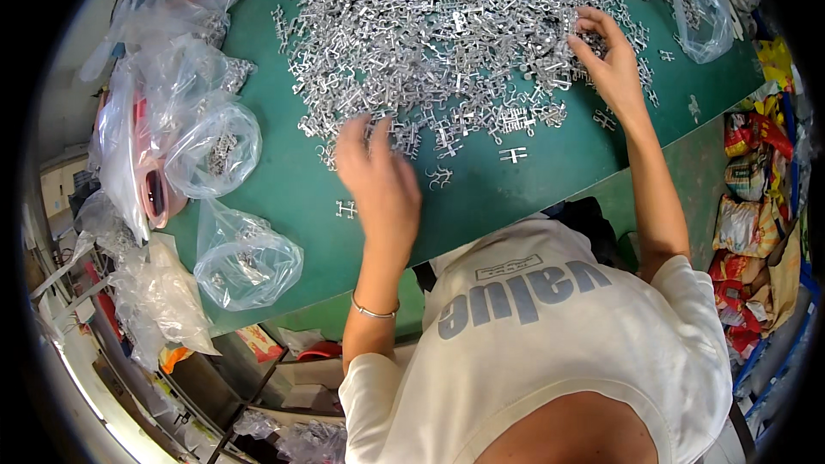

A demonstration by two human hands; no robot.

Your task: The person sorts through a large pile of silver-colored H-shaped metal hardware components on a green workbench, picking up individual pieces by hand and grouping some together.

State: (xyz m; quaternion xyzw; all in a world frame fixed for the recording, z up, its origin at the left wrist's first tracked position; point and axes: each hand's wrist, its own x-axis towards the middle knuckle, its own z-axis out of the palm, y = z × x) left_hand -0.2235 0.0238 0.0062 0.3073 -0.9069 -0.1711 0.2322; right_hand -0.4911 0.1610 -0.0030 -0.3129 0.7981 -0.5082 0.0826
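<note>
The pile of small silver metal pieces (455,34) covers the far middle of the green worktop (468,210), its pieces lying at all angles with no shared direction. The left hand (378,172) is at the pile's near left edge, back upward, fingers pointing away from the person and somewhat spread; it is blurred, and I cannot tell whether it holds a piece. The right hand (597,47) reaches the pile's right side, fingers curved toward the left, with a gap between thumb and fingertips; whether a piece touches the fingertips is unclear.

Between the hands, nearer the person, an H-like piece (513,155) lies apart, its long axis running left to right. Just beyond it, at the pile's edge, a row of pieces (517,119) sits close together, their narrow bars side by side and pointing away from the person. A hooked piece (439,177) lies just right of the left hand, its curves making its axis hard to read. A loose piece (345,209) rests left of the left wrist. Well right of the pile, a separate piece (694,107) has its long axis running near to far.

Clear plastic bags (288,268) stand along the worktop's left side, some with metal pieces inside.
</note>
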